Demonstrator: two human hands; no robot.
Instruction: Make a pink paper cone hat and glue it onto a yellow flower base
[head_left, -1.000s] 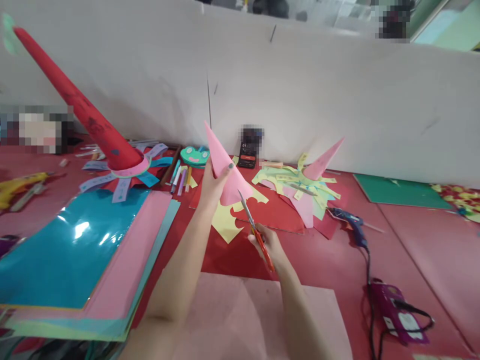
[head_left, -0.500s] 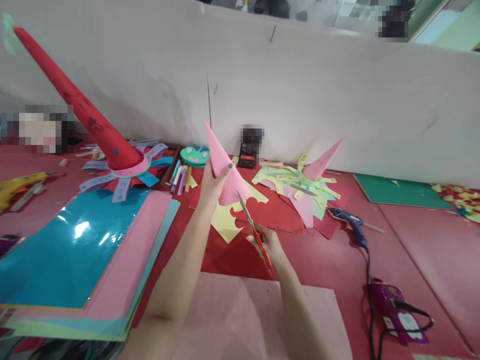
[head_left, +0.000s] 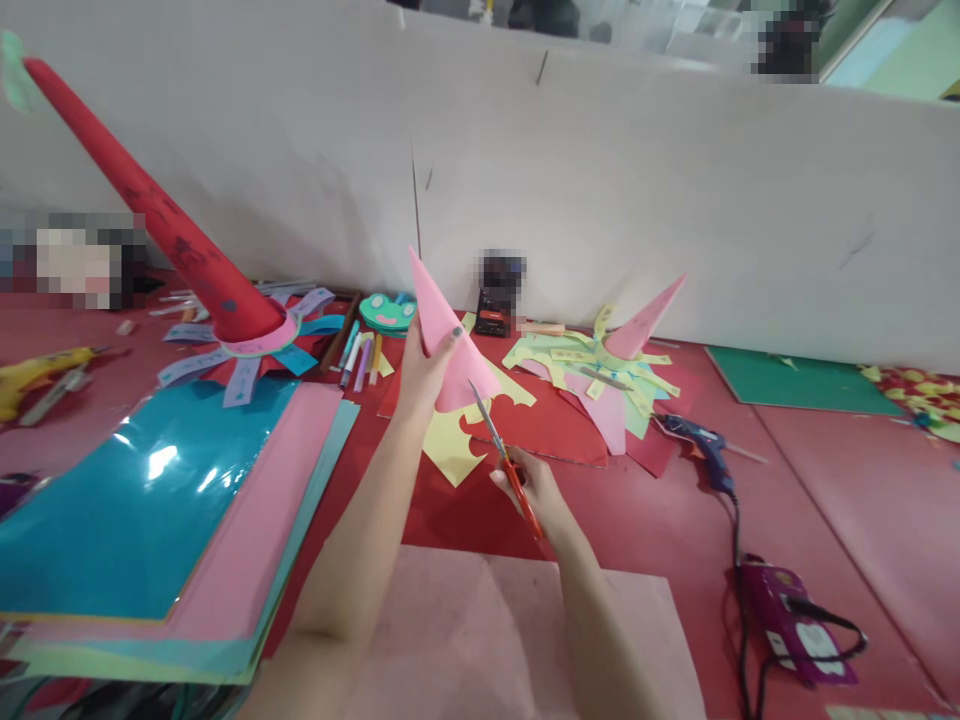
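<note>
A pink paper cone [head_left: 456, 372], point up and leaning left, is gripped low on its left side by my left hand [head_left: 424, 362]. My right hand [head_left: 534, 486] is closed around orange-handled scissors [head_left: 493, 430]. Their blades reach up and left to the cone's lower edge; whether they bite into the paper I cannot tell. Below the cone lies a cut yellow paper [head_left: 451, 452] with curved notches, on top of red paper [head_left: 551, 430].
A tall red cone hat [head_left: 187, 250] stands at left, behind a stack of coloured sheets [head_left: 277, 480]. A smaller pink cone [head_left: 643, 325] with yellow strips sits at right. A blue glue gun [head_left: 709, 455] and its cord lie near a purple box [head_left: 795, 625]. Markers [head_left: 362, 362] lie behind my left hand.
Hardly anything differs. My hands, the cone and the scissors hold nearly the same place, with only a tiny shift to the left in the picture.
</note>
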